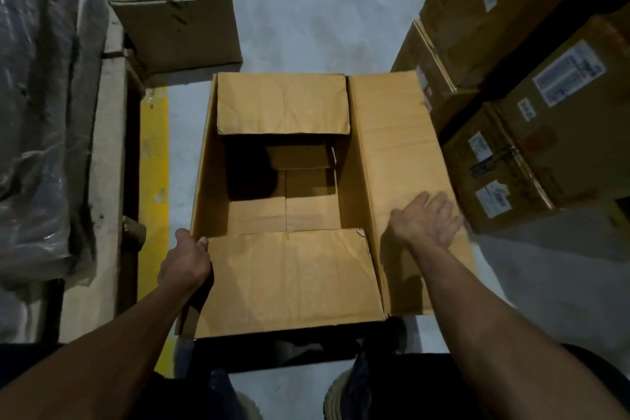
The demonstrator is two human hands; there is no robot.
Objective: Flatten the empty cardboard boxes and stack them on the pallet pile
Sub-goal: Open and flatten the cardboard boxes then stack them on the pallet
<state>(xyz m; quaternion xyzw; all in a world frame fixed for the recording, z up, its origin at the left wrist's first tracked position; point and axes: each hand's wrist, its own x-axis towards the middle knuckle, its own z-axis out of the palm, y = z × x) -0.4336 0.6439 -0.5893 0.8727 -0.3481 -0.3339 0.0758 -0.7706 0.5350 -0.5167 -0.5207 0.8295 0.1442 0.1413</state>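
Observation:
An open, empty cardboard box (289, 280) stands on the grey floor in front of me, its four top flaps spread outward. My left hand (185, 259) grips the box's left wall near the front corner, thumb on the inside edge. On the long right flap, my right hand (426, 218) lies with its fingers spread flat. Inside the box, the bottom flaps show, partly in shadow.
Labelled cardboard cartons (531, 147) are stacked close on the right. A closed carton (177, 17) sits at the back left on the floor. A plastic-wrapped pallet load (41, 112) fills the left side, beside a yellow floor line (153, 164). My shoes show at the bottom.

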